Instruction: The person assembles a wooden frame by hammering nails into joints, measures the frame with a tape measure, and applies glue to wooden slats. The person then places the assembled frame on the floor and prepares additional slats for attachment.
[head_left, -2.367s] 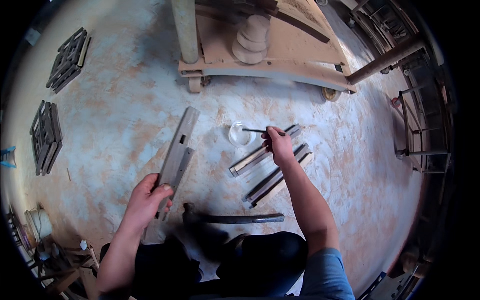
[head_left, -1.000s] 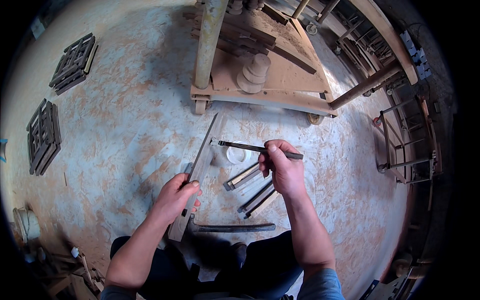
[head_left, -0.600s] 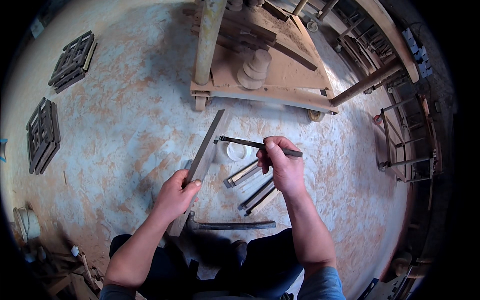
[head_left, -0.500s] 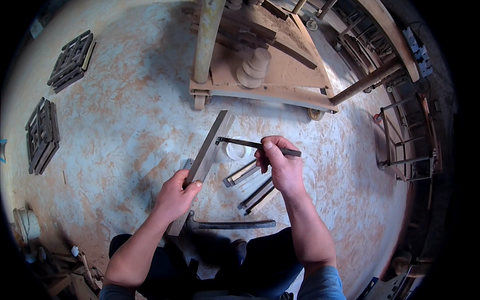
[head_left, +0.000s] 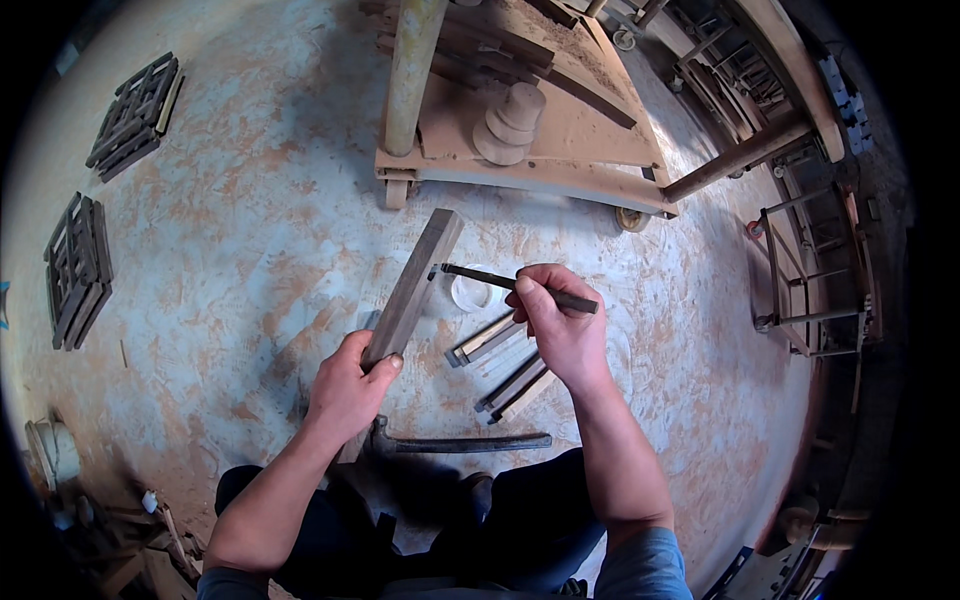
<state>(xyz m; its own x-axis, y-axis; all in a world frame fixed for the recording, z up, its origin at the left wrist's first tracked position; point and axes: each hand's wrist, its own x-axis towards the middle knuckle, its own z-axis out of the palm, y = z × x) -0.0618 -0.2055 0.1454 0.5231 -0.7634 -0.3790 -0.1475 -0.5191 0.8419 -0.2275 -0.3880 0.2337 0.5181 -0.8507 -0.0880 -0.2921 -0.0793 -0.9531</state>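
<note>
My left hand (head_left: pixel 348 388) grips a long, square-edged wooden bar (head_left: pixel 412 280), held slanting up and away. A small dark slot shows near the bar's right edge, toward its far end. Between the thumb and fingers of my right hand (head_left: pixel 562 318) is a thin dark stick (head_left: pixel 485 277). Its tip points left, right beside the slot; whether it touches the wood I cannot tell. Beneath the stick, a round white container (head_left: pixel 470 293) rests on the floor, partly covered by it. Nearer to me lies a hammer (head_left: pixel 460 443), its head partly behind the bar.
Short wooden pieces (head_left: pixel 515 388) lie on the floor below my right hand. Ahead stands a low wheeled wooden platform (head_left: pixel 590 178) with a post, round wooden blocks and boards. Two stacks of slatted frames (head_left: pixel 80 270) sit at left. A wheeled rack (head_left: pixel 815 270) stands at right.
The bar has rolled in my left hand, turning more of its broad upper face toward me. The stick's tip has shifted slightly up and right, leaving the slot more exposed.
</note>
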